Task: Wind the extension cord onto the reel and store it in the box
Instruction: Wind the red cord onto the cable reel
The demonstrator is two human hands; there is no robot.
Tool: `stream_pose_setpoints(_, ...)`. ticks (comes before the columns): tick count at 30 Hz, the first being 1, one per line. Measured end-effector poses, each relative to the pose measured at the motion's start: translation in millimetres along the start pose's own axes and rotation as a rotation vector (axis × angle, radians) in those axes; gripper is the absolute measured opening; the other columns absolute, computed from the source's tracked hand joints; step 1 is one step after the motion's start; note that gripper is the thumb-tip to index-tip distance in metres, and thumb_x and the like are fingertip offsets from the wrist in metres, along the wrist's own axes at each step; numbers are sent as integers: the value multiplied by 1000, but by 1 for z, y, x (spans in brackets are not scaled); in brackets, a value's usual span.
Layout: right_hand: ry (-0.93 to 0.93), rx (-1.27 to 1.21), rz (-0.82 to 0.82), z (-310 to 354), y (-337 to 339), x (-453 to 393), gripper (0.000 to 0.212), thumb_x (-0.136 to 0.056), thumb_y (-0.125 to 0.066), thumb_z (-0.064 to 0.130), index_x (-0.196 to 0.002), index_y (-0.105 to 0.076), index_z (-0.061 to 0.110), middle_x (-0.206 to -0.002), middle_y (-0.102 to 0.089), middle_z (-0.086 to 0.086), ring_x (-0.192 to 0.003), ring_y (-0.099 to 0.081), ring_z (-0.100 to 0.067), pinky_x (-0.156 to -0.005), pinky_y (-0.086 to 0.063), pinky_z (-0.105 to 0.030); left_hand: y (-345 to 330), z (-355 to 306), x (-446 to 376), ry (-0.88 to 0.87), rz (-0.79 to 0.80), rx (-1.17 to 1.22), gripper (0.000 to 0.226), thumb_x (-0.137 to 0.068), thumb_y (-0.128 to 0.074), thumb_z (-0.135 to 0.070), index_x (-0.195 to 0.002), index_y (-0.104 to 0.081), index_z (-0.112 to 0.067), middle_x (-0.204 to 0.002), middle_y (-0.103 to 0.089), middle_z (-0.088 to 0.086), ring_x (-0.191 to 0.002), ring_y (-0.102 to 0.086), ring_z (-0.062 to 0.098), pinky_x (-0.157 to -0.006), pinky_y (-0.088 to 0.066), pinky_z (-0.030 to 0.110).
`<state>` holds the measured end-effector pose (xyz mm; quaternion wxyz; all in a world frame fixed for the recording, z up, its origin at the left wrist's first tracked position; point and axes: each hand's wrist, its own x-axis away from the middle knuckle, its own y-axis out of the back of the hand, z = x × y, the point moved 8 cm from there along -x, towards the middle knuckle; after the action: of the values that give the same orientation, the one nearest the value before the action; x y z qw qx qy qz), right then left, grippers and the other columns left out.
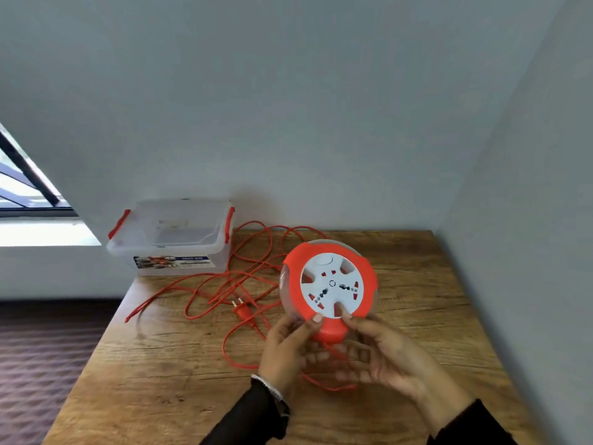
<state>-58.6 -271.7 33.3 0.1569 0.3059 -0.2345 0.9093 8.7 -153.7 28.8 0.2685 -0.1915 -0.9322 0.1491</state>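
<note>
1. Orange and white, the reel (329,285) is round and is held up above the tabletop (417,284), nearer the right edge than the left.
2. Its white face with the plug holes is turned toward the camera.
3. The left hand (285,348) holds the reel at its bottom rim, with the thumb curled onto the orange edge.
4. The right hand (391,354) holds the bottom rim too, with its thumb on the white face and its fingers bent behind the reel.
5. Both hands are wrapped on the reel, just beside each other.
6. The orange cord (224,284) lies loose on the wood in big messy loops, from the middle out to the left edge.
7. One bit of cord hangs down from the reel and runs under the hands.
8. The orange plug (241,310) lies flat among the loops, left of the reel and apart from it.
9. The clear box (173,236) with red clips sits at the far left corner of the tabletop, touching the wall.
10. It has no lid on, and some cord loops lie just beside its right side.
11. Black sleeves cover both arms.
12. A window (22,184) shows at the left.
</note>
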Motion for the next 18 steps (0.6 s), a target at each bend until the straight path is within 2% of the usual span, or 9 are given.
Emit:
stream_pose_setpoints(2,70,273,-80,9,18,12,46,-78,-72,32,-117,-49,23,-107,-69,-2,-91,-67,-18,-81,-48,-43,5,-11,-1,-13,27,-71,11,-84,-68,-6,-95,-66,-4,-70,-69,11,-49,-65,18,-45,-54,27)
stream_pose_setpoints(3,185,428,-171,20,29,20,45,-79,-72,33,-115,-47,26,-114,-64,0,-96,-63,-15,-81,-45,-35,8,-16,-4,-22,39,-137,16,-79,-73,-11,-93,-67,-6,-70,-70,12,-50,-64,21,-46,-52,27)
stream_pose_setpoints(5,517,792,-347,49,39,43,45,-79,-71,38,-114,-43,35,-121,-51,9,-107,-50,-7,-87,-42,-29,14,-23,-9,-34,69,-291,31,-66,-75,-22,-91,-68,-6,-74,-69,17,-55,-63,27,-52,-52,30)
stream_pose_setpoints(7,795,1134,-375,65,26,61,51,-84,-61,48,-129,-39,39,-124,-43,18,-114,-39,-4,-94,-36,-26,16,-25,-12,-33,93,-402,41,-61,-75,-25,-96,-67,-3,-78,-68,19,-59,-63,29,-56,-54,33)
stream_pose_setpoints(8,854,1259,-337,64,19,61,55,-84,-54,51,-134,-35,40,-125,-43,20,-115,-37,-5,-95,-33,-25,15,-24,-12,-32,105,-456,45,-61,-76,-25,-98,-66,-3,-79,-68,19,-60,-64,29,-56,-54,33)
stream_pose_setpoints(11,822,1446,-216,49,7,46,67,-84,-51,49,-142,-19,47,-126,-47,11,-120,-39,-14,-97,-36,-26,2,-20,-6,-65,165,-577,45,-63,-75,-25,-102,-66,-4,-81,-68,14,-58,-62,24,-51,-51,28)
stream_pose_setpoints(14,725,1485,-177,41,7,31,74,-88,-52,42,-144,-5,52,-123,-47,4,-119,-43,-17,-95,-40,-29,-11,-18,1,-94,208,-580,36,-73,-76,-12,-105,-63,-4,-79,-70,9,-52,-62,15,-44,-48,22)
stream_pose_setpoints(16,698,1464,-155,42,8,24,73,-89,-53,41,-143,-5,52,-128,-49,3,-120,-46,-19,-94,-41,-31,-16,-17,2,-95,203,-532,32,-79,-72,1,-108,-60,-8,-75,-72,2,-50,-65,12,-42,-47,21)
stream_pose_setpoints(18,669,1456,-140,44,10,15,72,-89,-54,41,-145,-9,49,-133,-50,-2,-121,-49,-22,-93,-43,-32,-22,-16,0,-112,210,-541,39,-80,-70,4,-113,-58,-14,-79,-74,2,-53,-68,12,-43,-47,20)
